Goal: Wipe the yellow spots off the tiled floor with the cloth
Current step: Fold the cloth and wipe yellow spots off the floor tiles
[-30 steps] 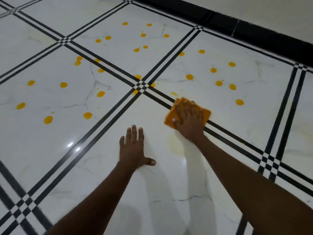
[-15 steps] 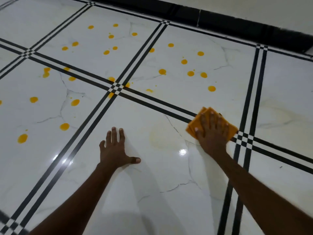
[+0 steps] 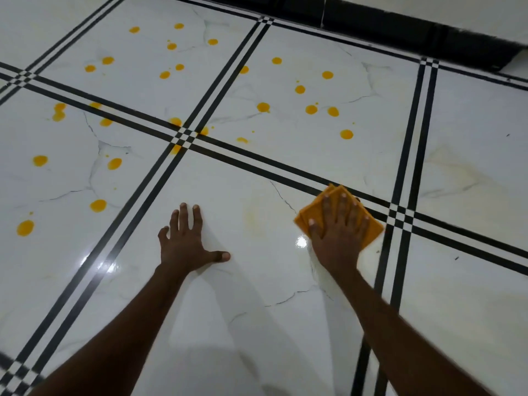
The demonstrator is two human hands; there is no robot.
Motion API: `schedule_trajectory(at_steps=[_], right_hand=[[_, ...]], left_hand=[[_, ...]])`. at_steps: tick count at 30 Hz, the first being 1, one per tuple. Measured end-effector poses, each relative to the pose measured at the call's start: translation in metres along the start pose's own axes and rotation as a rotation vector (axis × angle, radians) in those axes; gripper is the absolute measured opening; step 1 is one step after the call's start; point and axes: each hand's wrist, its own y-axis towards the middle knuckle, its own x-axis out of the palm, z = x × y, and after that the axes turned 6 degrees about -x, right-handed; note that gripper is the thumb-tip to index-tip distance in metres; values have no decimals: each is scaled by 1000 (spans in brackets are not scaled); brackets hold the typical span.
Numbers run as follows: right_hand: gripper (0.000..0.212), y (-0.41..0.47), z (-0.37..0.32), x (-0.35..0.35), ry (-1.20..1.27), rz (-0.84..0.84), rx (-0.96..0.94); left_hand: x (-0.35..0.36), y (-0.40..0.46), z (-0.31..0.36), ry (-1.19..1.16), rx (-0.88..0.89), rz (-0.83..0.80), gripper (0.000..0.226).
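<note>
My right hand (image 3: 337,232) presses flat on a folded orange cloth (image 3: 371,228) on the white tiled floor (image 3: 257,281), close to a crossing of black grout lines. My left hand (image 3: 185,241) rests palm down on the same tile, fingers spread, holding nothing. Several yellow spots (image 3: 346,134) dot the tiles beyond the cloth, and more yellow spots (image 3: 98,205) lie on the tile to the left. A faint yellowish smear (image 3: 253,218) sits between my hands.
Black double lines (image 3: 400,155) divide the floor into large squares. A black skirting strip (image 3: 400,21) runs along the wall at the top right. Glare patches (image 3: 300,242) shine on the glossy tile.
My right hand slid the cloth to the right along the tile, from beside the middle crossing to near the right-hand crossing, leaving a faint smear. The left hand stayed planted.
</note>
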Motion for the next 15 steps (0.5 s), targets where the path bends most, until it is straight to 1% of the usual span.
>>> schedule_trajectory(at_steps=[1, 2, 3, 4, 6, 7, 8, 9, 11, 12, 13, 14, 15], right_hand=[[73, -20, 1, -4, -9, 10, 65], [73, -40, -7, -7, -25, 1, 87], [73, -55, -18, -8, -27, -15, 58], [72, -60, -27, -7, -20, -27, -26], [70, -40, -31, -2, -6, -68, -267], [70, -20, -27, 0, -10, -83, -343], [69, -1, -17, 1, -30, -83, -365], [69, 17, -5, 2, -49, -61, -319], [69, 29, 10, 0, -34, 17, -93], [70, 23, 3, 0, -24, 50, -4], [71, 11, -12, 0, -12, 61, 28], [71, -6, -34, -1, 11, 47, -37], [71, -21, -56, 0, 33, 2, -182]], left_hand=[[2, 1, 1, -13, 0, 8, 144], [3, 2, 1, -25, -2, 11, 145], [3, 3, 0, -32, 1, 13, 145], [3, 3, 0, -38, 5, 17, 145], [4, 3, -1, -37, 5, 18, 145], [5, 4, -2, -30, 4, 18, 145], [6, 5, -2, -23, 4, 14, 145], [7, 5, -2, -19, 4, 13, 144], [6, 4, -2, -14, 2, 15, 145], [5, 4, -1, -14, 1, 8, 145], [3, 5, 1, -17, -2, -6, 145], [1, 4, 3, -15, -7, -20, 146], [-2, 3, 3, -11, -8, -31, 146]])
